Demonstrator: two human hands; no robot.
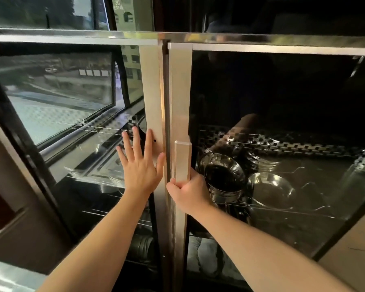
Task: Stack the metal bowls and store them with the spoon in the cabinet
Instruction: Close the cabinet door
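Note:
A steel cabinet with two glass doors fills the view. My left hand (140, 165) lies flat with fingers spread on the metal frame (151, 91) of the left door. My right hand (188, 191) is closed around the lower end of the right door's vertical handle (182, 159). Both doors look closed or nearly so. Behind the right glass, a stack of metal bowls (223, 175) stands on a wire shelf, with a single shiny bowl (270, 189) to its right. I cannot pick out the spoon.
More stacked bowls (259, 161) sit at the shelf's back. Metal trays (97, 163) lie behind the left glass, which reflects a window. Lower shelves hold dim dishes (141, 245). A steel surface (6, 277) shows at bottom left.

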